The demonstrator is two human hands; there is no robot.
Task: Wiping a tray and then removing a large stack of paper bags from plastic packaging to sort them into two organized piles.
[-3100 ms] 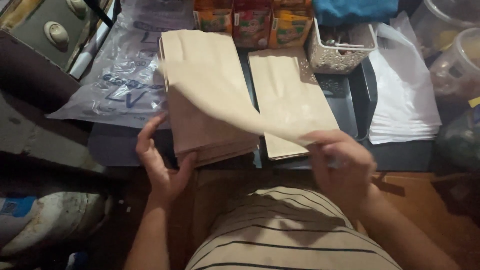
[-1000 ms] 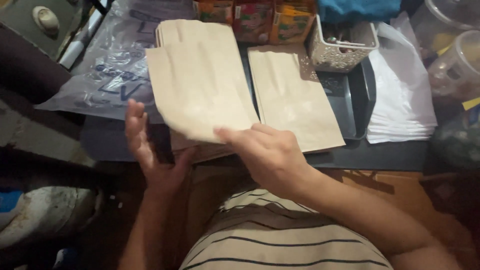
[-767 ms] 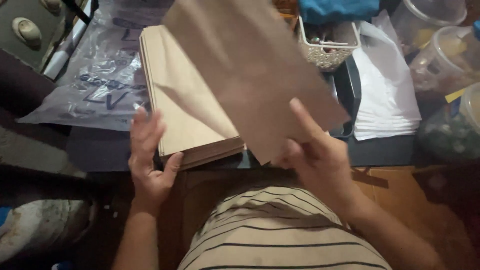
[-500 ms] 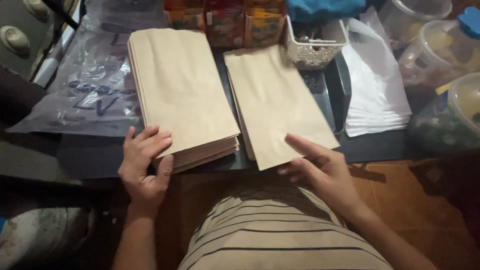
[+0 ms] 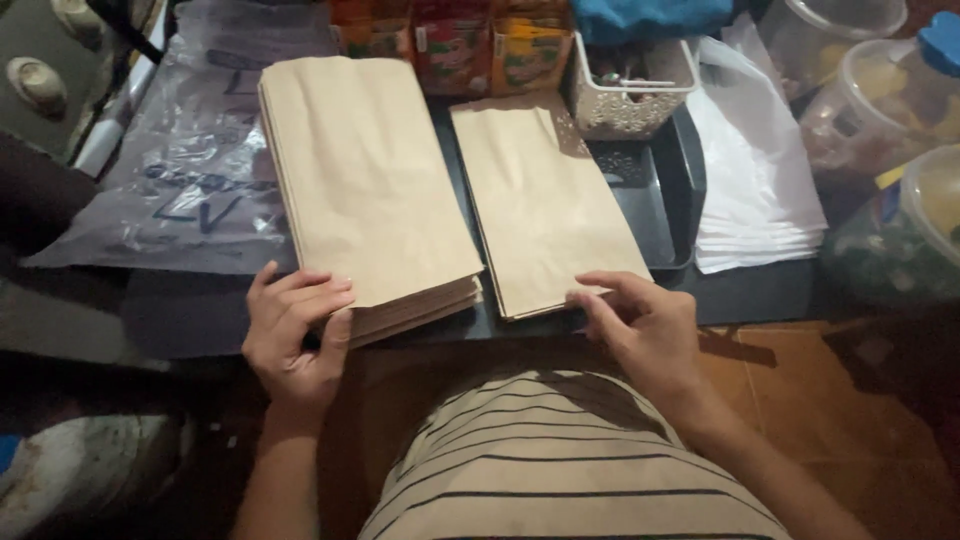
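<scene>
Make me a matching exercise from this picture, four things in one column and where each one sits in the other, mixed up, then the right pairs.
Things:
1. thick stack of brown paper bags
2. thin stack of brown paper bags
3. white lattice basket
4. white plastic bags

Places:
A. behind the thin stack
B. under the left hand
C. far right, beside the dark tray
D. at the right hand fingers

Pairs: 1-B, 2-D, 3-A, 4-C
</scene>
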